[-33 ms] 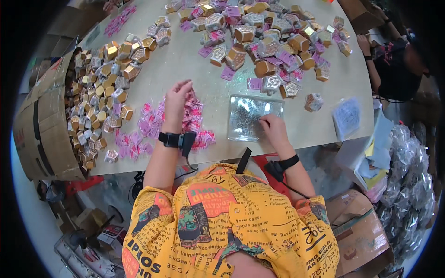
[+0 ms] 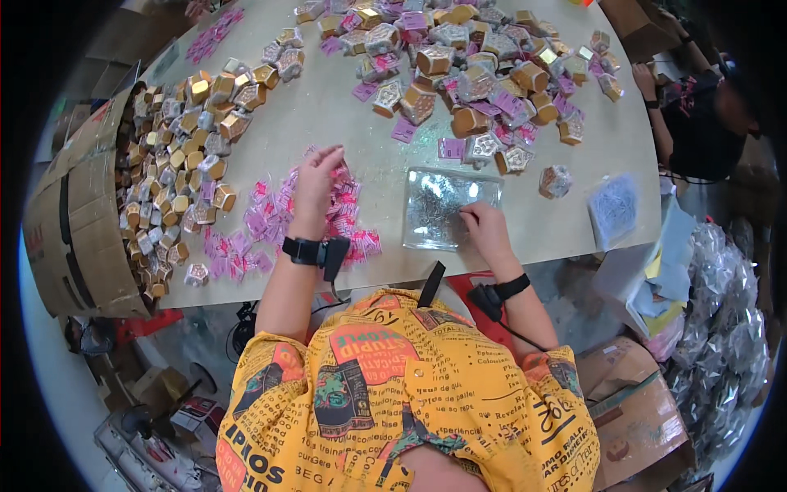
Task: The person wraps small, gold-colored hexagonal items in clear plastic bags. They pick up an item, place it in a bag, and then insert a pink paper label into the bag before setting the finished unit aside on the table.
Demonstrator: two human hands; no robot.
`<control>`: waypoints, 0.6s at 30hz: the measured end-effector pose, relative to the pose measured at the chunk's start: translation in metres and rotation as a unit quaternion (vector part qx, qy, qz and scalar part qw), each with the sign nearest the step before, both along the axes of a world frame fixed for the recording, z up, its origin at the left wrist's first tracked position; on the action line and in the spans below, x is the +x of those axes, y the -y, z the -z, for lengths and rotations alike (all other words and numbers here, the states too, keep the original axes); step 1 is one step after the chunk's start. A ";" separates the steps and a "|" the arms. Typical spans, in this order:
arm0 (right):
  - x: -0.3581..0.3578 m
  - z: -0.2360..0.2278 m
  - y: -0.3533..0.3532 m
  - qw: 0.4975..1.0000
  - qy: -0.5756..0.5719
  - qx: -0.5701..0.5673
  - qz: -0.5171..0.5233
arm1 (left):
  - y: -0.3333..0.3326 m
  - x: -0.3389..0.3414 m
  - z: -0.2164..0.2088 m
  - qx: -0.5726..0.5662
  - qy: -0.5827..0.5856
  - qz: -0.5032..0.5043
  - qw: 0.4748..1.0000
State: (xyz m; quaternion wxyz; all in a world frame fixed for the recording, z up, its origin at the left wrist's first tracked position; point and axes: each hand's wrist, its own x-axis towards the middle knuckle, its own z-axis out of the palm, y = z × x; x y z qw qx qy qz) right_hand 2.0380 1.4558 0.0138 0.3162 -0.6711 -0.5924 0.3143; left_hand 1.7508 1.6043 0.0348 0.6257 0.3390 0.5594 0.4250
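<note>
Shifted slightly right and back: left hand (image 2: 313, 190) over pink tags (image 2: 261, 217); right hand (image 2: 489, 233) at small metal pieces (image 2: 433, 211) in clear tray (image 2: 414, 239), fingers' (image 2: 331, 156) grip impossible to tell, with possible spillage from snagging.

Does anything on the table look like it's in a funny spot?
One small chunky piece sits by itself to the right of the clear tray. It looks a bit odd because most pieces like it are heaped in the big pile. The pieces are too small to tell if any are damaged.
</note>
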 end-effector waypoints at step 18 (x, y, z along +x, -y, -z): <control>-0.010 0.010 0.000 0.984 -0.159 -0.059 0.054 | 0.061 0.026 -0.013 -0.191 0.201 -0.007 0.961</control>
